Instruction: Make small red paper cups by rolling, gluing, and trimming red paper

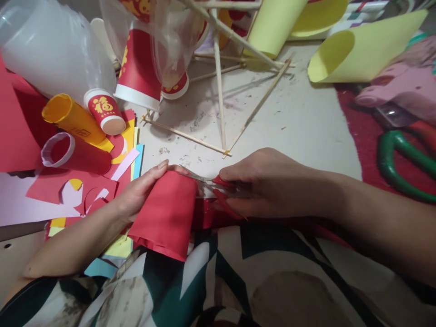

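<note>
My left hand (141, 190) is wrapped round a folded piece of red paper (166, 215), holding it at the near edge of the floor, above my patterned lap. My right hand (264, 181) grips red-handled scissors (218, 188), its fingers closed through the handles. The metal blades point left and meet the top right edge of the red paper. Both forearms come in from the bottom of the view.
A frame of thin wooden sticks (220, 91) lies ahead. Red paper cups (138, 68), a yellow tube (73, 118), a red tube (71, 154) and paper scraps (68, 190) sit left. Yellow paper cones (361, 50), a pink glue gun (402, 86) and green-handled scissors (402, 163) are right.
</note>
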`<action>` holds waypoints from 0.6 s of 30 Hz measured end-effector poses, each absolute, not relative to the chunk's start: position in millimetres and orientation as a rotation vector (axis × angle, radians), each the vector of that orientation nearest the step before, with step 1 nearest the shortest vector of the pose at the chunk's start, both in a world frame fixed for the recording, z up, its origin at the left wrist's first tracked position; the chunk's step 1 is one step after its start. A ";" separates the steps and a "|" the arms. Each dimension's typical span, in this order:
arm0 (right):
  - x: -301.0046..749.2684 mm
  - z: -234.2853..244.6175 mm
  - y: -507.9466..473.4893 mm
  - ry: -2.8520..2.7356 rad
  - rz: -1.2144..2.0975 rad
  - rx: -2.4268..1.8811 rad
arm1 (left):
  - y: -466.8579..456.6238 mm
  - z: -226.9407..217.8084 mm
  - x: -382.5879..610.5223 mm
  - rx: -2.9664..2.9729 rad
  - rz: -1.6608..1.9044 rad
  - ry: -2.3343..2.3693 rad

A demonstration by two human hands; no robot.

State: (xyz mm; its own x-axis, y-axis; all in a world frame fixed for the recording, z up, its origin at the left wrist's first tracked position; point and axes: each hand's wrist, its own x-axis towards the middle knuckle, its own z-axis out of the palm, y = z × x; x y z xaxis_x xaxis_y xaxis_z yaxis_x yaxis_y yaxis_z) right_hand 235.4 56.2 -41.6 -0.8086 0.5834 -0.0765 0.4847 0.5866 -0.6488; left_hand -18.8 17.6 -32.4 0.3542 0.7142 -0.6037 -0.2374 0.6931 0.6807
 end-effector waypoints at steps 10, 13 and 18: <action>234.4 -43.9 55.6 -2.623 1.064 -0.839 | 15.5 -31.6 -19.9 0.470 0.638 1.043; 235.0 -43.3 55.7 -2.607 1.064 -0.835 | 14.6 -35.2 -23.2 0.428 0.626 1.067; 234.6 -40.3 56.7 -2.634 1.079 -0.820 | 13.6 -40.6 -26.3 0.402 0.735 1.176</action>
State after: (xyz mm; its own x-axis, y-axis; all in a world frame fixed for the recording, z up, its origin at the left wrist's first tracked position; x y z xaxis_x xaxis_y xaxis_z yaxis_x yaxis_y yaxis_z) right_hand 234.6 56.7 -40.3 -0.8321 0.5531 -0.0418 0.4234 0.5847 -0.6920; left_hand -26.3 13.6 -40.6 0.1948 0.7029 -0.6841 -0.3070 0.7061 0.6380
